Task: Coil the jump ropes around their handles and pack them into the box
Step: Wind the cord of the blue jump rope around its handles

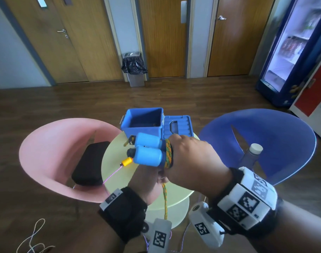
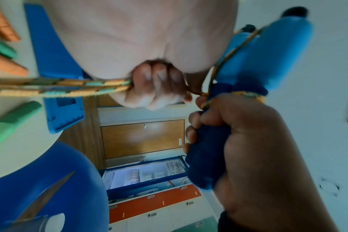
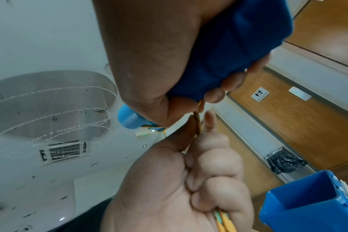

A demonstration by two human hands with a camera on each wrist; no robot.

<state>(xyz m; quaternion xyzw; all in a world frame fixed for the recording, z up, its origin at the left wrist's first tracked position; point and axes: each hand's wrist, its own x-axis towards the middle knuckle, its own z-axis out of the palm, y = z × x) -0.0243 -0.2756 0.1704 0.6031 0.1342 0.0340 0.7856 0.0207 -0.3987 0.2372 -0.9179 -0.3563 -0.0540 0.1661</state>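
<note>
Two light-blue jump rope handles [image 1: 147, 150] are held side by side above the yellow table [image 1: 119, 178]. My left hand [image 1: 148, 178] grips their dark-blue ends [image 2: 207, 141] from below. A few turns of orange-green braided rope [image 1: 168, 154] wrap the handles. My right hand [image 1: 189, 156] is fisted round this rope [image 2: 60, 87] just beside the turns, and the slack [image 1: 165, 201] hangs down past the table edge. The open blue box [image 1: 143, 121] stands just behind the handles, its lid [image 1: 178, 125] swung open to the right.
A thin purple rope [image 1: 112, 175] with a yellow-orange handle [image 1: 127, 161] lies on the table under the blue handles. A pink chair [image 1: 52, 152] with a black case [image 1: 90, 163] is left; a blue chair [image 1: 265, 139] with a bottle [image 1: 251, 156] is right. White cord [image 1: 33, 238] lies on the floor.
</note>
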